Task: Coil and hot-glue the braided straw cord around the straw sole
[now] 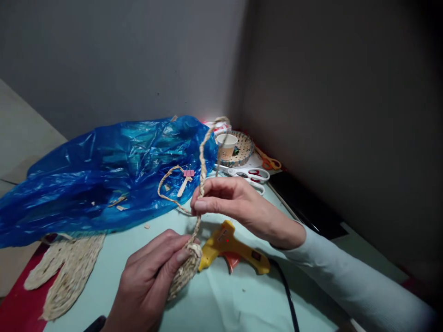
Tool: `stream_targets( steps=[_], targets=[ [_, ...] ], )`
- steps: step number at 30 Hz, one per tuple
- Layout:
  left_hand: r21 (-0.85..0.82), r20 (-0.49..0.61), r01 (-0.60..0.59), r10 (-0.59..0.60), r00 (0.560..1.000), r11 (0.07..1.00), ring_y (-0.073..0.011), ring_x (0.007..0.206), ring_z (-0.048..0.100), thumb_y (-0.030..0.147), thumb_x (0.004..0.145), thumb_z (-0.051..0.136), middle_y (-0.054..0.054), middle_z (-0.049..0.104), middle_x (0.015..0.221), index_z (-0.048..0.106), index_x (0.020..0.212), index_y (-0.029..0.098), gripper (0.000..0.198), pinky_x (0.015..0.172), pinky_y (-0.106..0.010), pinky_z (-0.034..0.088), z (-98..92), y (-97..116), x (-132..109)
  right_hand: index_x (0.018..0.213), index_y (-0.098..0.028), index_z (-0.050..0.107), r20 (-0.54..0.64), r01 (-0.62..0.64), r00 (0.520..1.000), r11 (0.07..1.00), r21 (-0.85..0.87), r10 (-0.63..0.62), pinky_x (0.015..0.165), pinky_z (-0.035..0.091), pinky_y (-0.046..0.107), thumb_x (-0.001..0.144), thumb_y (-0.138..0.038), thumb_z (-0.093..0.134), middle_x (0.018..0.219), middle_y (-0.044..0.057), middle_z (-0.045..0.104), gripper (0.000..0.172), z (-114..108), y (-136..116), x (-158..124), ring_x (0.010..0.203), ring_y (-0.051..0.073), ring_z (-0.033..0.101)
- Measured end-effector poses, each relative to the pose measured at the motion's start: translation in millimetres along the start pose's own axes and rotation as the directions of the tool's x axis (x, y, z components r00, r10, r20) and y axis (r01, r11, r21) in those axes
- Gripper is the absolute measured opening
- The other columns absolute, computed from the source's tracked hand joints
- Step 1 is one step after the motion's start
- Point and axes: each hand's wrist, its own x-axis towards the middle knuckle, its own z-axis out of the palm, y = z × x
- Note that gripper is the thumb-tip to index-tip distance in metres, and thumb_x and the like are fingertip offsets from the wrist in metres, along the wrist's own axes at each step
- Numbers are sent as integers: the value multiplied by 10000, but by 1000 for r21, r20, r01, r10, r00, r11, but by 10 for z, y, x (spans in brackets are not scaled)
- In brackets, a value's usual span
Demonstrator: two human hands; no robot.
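Note:
My left hand (148,272) is closed around a small coiled piece of braided straw (185,272), whose lower part is partly hidden by the fingers. From that piece a braided straw cord (202,157) runs upward. My right hand (238,203) pinches the cord between thumb and fingers a little above the coil. Above the pinch the cord loops up and over, and a length trails to the left, ending near a pink binder clip (188,173). Just behind and right of the coil lies a yellow glue gun (224,249) with an orange trigger and black cable.
A crumpled blue plastic bag (104,175) spreads across the back left. Flat woven straw pieces (76,267) lie at the left. Behind my right hand are white-handled scissors (252,174), orange-handled scissors (270,161), and a woven tray (244,147) holding a paper cup (226,145). Walls stand behind.

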Motion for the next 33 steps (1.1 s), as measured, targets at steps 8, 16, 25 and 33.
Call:
stream_targets(
  steps=[8, 16, 25, 33],
  targets=[
    [-27, -88, 178, -180, 980, 984, -162, 807, 685, 313, 888, 648, 25, 770, 875, 811, 875, 344, 166, 717, -179, 506, 9, -56, 11, 861, -184, 770, -156, 145, 974, 983, -112, -162, 823, 549, 252, 888, -140, 718, 861, -4, 773, 73, 9, 49, -238, 842, 145, 712],
    [-141, -193, 310, -333, 923, 940, -186, 786, 679, 317, 811, 693, 26, 768, 821, 815, 774, 326, 128, 728, -226, 511, 60, -11, 31, 905, -138, 774, -142, 268, 944, 944, -194, -297, 848, 560, 320, 890, -116, 718, 897, 61, 790, 63, 62, 155, -327, 882, 185, 713],
    [-202, -247, 423, -464, 851, 883, -213, 780, 632, 365, 773, 725, -4, 738, 807, 789, 709, 284, 122, 756, -273, 500, 102, 21, 34, 952, -152, 762, -91, 353, 916, 892, -282, -391, 814, 563, 347, 889, -84, 710, 910, 74, 800, 107, 119, 211, -357, 848, 192, 711],
    [-342, -109, 572, -636, 764, 746, -164, 678, 610, 463, 737, 775, 13, 710, 744, 771, 848, 240, 249, 591, -207, 500, 55, -90, 37, 992, -134, 756, -89, 439, 868, 840, -319, -488, 832, 518, 334, 884, -116, 729, 963, 76, 816, 114, 175, 293, -350, 837, 177, 728]
  ],
)
